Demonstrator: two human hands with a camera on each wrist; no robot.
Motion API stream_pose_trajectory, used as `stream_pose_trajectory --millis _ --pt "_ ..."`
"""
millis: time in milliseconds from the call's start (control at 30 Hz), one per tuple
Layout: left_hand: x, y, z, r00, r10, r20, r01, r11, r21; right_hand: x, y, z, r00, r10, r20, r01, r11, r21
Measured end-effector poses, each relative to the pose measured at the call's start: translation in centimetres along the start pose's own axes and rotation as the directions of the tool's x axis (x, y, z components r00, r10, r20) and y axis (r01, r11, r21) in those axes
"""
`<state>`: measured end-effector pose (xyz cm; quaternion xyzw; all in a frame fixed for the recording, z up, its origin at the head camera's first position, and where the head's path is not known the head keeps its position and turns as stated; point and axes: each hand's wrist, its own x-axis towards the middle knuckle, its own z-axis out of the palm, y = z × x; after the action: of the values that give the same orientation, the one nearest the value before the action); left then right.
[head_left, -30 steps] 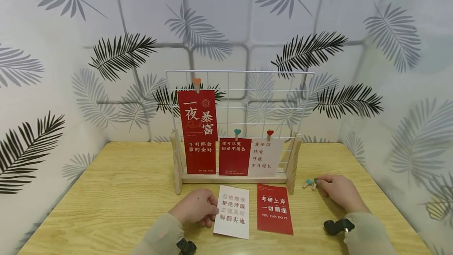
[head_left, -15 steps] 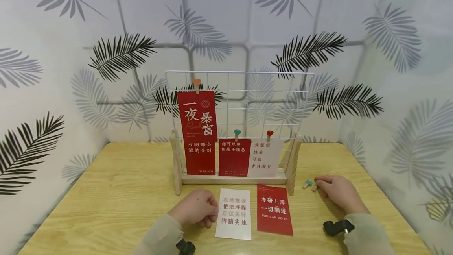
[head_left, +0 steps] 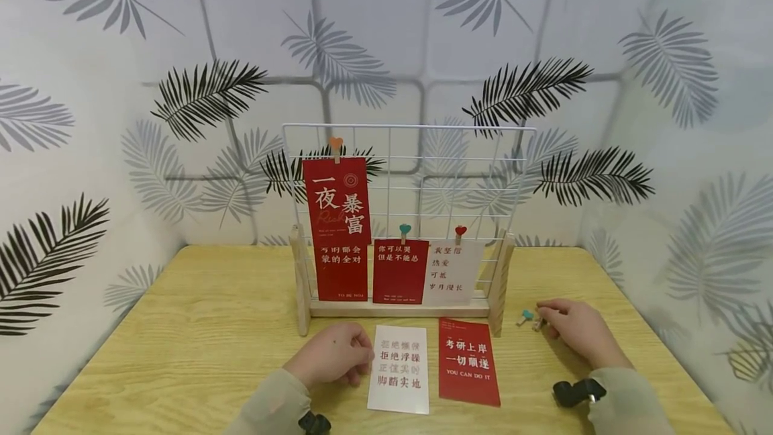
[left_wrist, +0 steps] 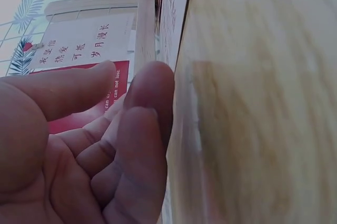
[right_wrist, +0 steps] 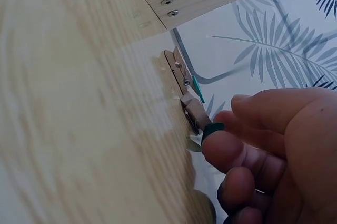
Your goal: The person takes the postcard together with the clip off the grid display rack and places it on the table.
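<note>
- Wood table (head_left: 199, 327): 1 wire rack (head_left: 447, 173) is set on it, w/ 3 cards clipped on by 3 heart pegs.
- Hung cards: 1 tall red card (head_left: 337, 227) at left under an orange peg (head_left: 335, 146); 1 small red card (head_left: 400, 270) under a teal peg (head_left: 404, 231); 1 pale card (head_left: 451, 271) under a red peg (head_left: 460, 231).
- 2 more cards are laid flat in front of the rack, side by side: white card (head_left: 400, 368) at left, red flat card (head_left: 468, 360) at right.
- Left hand (head_left: 333, 354): rested on the table, fingers loosely curled, tips touching the white card's left edge; nothing is gripped.
- 2 loose pegs are seen on the table, right of the rack's foot: 1 w/ a teal heart (head_left: 524, 316), 1 more (head_left: 537, 323) just beside it.
- Right hand (head_left: 576, 331): fingertips are set on the nearer loose peg (right_wrist: 192, 110); in the wrist view a finger pad is pressed on its dark green end. Whether it is pinched or only touched can't be told.
- Hands are kept well apart, approx. at either side of the 2 flat cards.
</note>
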<state>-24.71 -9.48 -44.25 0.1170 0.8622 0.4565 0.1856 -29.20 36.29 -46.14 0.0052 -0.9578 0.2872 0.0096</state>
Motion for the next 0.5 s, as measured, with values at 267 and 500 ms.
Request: stream_pose_trajectory --millis 267,500 --pt "0.3 0.1 -0.3 0.999 0.03 -0.036 -0.028 0.998 0.058 0.2 -0.6 -0.3 1.0 -0.021 -0.019 0.022 0.998 0.055" --pt "0.1 0.3 -0.5 0.999 0.029 -0.041 -0.027 0.998 0.058 -0.2 -2.3 -0.9 0.998 -0.044 -0.041 0.048 0.993 0.112"
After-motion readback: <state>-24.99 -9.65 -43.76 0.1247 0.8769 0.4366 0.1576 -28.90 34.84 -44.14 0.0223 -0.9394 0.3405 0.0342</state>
